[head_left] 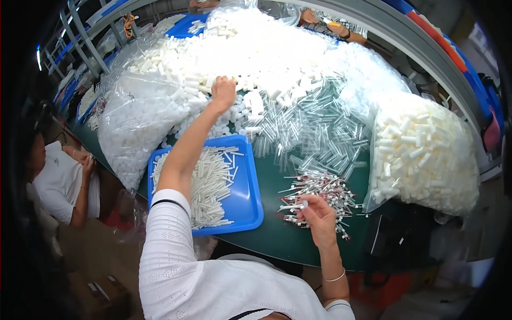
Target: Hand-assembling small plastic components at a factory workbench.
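Stretched far forward, my left hand (224,94) has its fingers closed at the near edge of a heap of short white cylinders (192,84); what they hold, if anything, is hidden. Small translucent white caps (220,126) lie just below that hand. My right hand (320,218) pinches a thin white stick with a round white cap at its end (293,206). It is held over a pile of thin white sticks with red parts (325,188). Beyond that pile, clear plastic tubes (304,120) lie spread on the green table (272,184).
A blue tray (250,197) with many thin white sticks sits under my left arm. Clear bags of white pieces stand at left (138,117) and right (426,154). A metal rail (416,42) crosses the far right. Another person (69,181) sits at left; another's arm (336,29) shows across the table.
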A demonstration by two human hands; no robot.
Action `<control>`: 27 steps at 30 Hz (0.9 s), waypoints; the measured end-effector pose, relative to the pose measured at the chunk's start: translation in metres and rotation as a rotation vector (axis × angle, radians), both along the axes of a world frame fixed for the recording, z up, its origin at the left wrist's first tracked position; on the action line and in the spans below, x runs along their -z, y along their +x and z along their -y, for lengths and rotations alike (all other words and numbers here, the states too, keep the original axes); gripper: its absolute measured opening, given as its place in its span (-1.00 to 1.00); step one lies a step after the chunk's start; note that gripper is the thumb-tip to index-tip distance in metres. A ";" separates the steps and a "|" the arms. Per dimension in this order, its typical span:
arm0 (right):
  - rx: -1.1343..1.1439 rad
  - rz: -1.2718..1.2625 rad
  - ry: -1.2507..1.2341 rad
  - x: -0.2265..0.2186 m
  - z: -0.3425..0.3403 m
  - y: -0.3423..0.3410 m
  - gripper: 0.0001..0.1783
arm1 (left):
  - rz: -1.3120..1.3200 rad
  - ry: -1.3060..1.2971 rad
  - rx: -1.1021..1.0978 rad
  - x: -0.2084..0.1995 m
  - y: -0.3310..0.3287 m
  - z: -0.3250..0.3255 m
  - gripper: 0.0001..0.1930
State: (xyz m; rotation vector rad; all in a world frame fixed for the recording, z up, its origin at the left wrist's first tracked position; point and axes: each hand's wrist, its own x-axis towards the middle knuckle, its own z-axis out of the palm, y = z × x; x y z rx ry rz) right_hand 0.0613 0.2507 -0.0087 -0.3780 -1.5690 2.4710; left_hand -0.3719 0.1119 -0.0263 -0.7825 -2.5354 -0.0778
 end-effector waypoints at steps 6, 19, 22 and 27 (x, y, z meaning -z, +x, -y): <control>0.060 -0.106 -0.154 -0.015 0.017 -0.026 -0.77 | 0.735 0.403 0.440 -0.070 0.200 0.052 -0.79; -0.190 -0.053 -0.334 -0.002 0.064 -0.010 -0.74 | 0.839 0.586 0.585 -0.045 0.328 0.108 -0.72; -0.209 -0.028 -0.270 0.000 0.064 -0.007 -0.73 | 0.829 0.556 0.586 -0.043 0.326 0.111 -0.70; -0.135 -0.067 -0.111 0.004 0.070 -0.010 -0.75 | 0.970 0.713 0.548 -0.054 0.338 0.105 -0.64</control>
